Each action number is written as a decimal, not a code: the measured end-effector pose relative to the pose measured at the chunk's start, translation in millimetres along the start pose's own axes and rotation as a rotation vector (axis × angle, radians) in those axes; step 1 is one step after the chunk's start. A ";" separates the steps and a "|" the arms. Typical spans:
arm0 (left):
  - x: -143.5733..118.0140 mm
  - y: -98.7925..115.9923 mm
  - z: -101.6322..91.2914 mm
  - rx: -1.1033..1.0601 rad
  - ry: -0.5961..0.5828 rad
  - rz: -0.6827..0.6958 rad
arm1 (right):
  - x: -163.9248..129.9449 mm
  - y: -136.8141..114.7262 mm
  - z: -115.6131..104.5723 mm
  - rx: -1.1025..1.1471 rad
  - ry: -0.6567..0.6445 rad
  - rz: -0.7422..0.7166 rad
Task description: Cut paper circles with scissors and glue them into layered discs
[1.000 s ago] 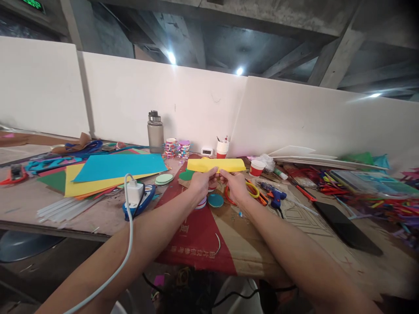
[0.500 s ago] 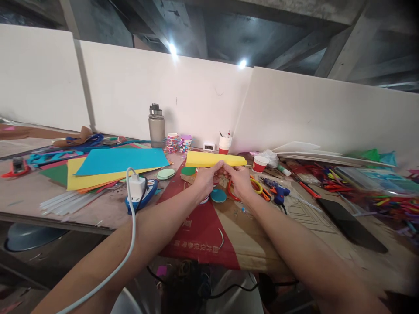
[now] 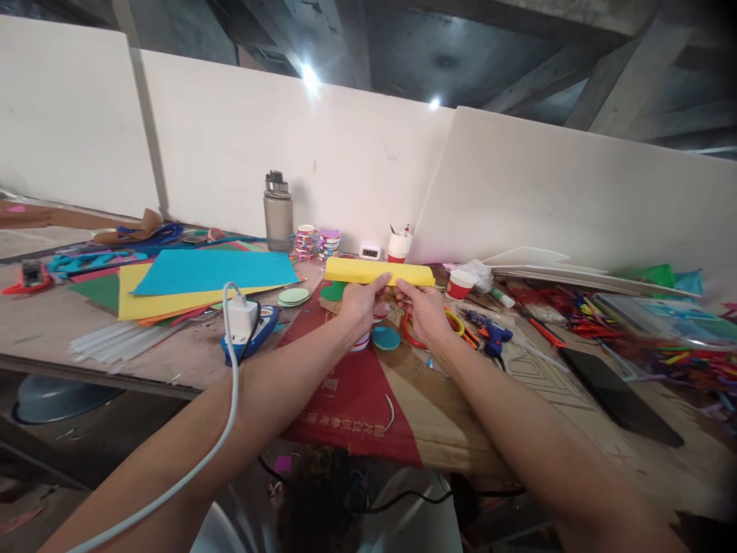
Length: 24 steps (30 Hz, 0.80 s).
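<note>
White partition boards are running along the back of a pretty cluttered table, bare concrete beams overhead. Both arms are stretching out over it: the left hand and right hand are pinching the near edge of a yellow folded sheet, fingers closed on it with the thumbs on top, holding it up just above the table surface.

Using that yellow sheet as the landmark: right under it are a green paper circle and a teal round disc, plus orange-and-yellow scissors sitting just beside the right hand. Behind it, against the wall, there's a small white clock and a red-and-white paper cup with stuff sticking out. To its left, a grey water bottle, a blue paper sheet lying on more coloured sheets, and a white charger plug whose cable is crossing over the left forearm. To its right, a blue glue gun and a black phone lying flat.
</note>
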State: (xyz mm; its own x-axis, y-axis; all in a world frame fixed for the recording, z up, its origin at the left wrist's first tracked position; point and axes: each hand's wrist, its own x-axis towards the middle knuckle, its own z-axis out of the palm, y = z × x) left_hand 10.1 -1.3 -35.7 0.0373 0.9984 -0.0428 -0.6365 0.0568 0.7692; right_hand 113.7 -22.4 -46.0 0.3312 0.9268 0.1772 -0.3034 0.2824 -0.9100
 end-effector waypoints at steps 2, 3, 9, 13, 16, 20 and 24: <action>-0.8 0.3 0.4 0.000 -0.003 0.000 | -0.2 -0.8 1.0 0.003 0.018 0.006; -0.9 0.2 0.4 -0.002 -0.004 0.007 | -0.4 -1.4 1.4 0.004 0.024 0.008; 1.9 -0.7 -1.6 -0.023 -0.013 0.044 | -2.1 -7.4 2.1 0.011 0.012 0.016; 3.3 0.0 -2.1 -0.030 0.007 0.080 | -2.2 -10.8 1.9 0.030 0.016 0.033; 3.0 0.6 -1.7 -0.035 0.014 0.080 | -1.6 -11.3 1.6 0.036 0.027 0.046; 4.0 2.3 -2.1 -0.056 0.018 0.080 | -0.2 -12.6 -0.6 0.059 0.035 0.059; 6.7 4.7 -3.6 -0.064 0.024 0.098 | 1.9 -15.7 -4.5 0.102 0.023 0.039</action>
State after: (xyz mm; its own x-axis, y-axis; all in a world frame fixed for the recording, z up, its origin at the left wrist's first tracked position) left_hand 4.6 5.7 -34.7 -0.0458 0.9988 0.0151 -0.6842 -0.0423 0.7281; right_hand 123.1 -26.2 -33.1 0.3369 0.9321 0.1327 -0.4052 0.2708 -0.8732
